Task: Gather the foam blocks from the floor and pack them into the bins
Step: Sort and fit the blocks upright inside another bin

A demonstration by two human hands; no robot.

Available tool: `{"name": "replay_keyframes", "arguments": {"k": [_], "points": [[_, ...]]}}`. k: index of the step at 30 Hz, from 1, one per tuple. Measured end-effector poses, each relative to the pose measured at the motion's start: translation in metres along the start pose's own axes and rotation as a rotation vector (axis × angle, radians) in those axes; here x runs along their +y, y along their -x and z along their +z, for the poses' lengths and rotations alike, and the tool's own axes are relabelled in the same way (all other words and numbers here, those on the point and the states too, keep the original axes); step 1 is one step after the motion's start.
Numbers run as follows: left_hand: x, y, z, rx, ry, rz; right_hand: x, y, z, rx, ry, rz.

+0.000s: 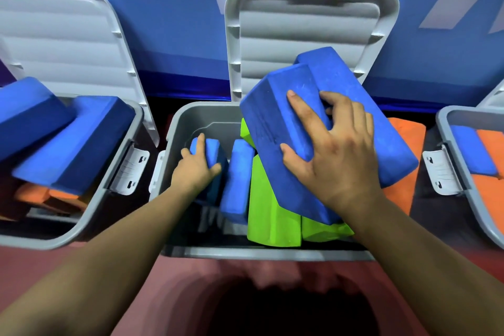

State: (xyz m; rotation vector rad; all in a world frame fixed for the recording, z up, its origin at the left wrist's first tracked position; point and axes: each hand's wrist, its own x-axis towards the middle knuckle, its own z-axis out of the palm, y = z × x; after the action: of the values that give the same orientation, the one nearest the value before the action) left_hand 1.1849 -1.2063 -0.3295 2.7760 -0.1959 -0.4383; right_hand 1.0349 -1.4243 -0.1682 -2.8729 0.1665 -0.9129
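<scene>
Over the open grey plastic bin [191,120], the right hand [338,155] grips a large blue foam block [267,128], tilted above green foam blocks [272,199] inside the bin — the left hand [193,169] clasps a smaller blue foam block [211,150] low in the bin's left side.

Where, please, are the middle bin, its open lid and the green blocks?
middle bin [188,120]: head view, left wall.
open lid [305,19]: head view, ribbed inner face.
green blocks [270,199]: head view, front block's face.

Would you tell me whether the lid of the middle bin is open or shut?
Open: the lid stands raised behind the middle bin, its ribbed underside showing.
</scene>
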Motion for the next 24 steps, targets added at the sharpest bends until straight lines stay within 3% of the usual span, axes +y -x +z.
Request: {"name": "replay_keyframes", "arguments": {"k": [9, 14, 16, 19, 21, 24], "points": [[0.016, -0.054, -0.008, 0.056, -0.099, 0.012, 0.003, -0.001, 0.002, -0.009, 0.010, 0.011], [0.018, 0.005, -0.016, 0.369, -0.202, 0.458, 0.005, -0.003, 0.000, -0.003, -0.009, 0.012], [0.025, 0.041, -0.013, 0.179, -0.179, 0.453, 0.006, -0.004, 0.000, 0.004, -0.011, 0.005], [0.032, 0.065, 0.007, -0.226, -0.276, 0.211, 0.008, -0.006, 0.003, 0.008, -0.002, 0.002], [0.035, 0.065, 0.020, -0.359, -0.223, 0.061, 0.008, -0.005, 0.003, 0.002, 0.000, 0.005], [0.045, 0.056, 0.036, -0.428, -0.133, -0.039, 0.009, -0.006, 0.005, -0.004, 0.007, 0.011]]}}
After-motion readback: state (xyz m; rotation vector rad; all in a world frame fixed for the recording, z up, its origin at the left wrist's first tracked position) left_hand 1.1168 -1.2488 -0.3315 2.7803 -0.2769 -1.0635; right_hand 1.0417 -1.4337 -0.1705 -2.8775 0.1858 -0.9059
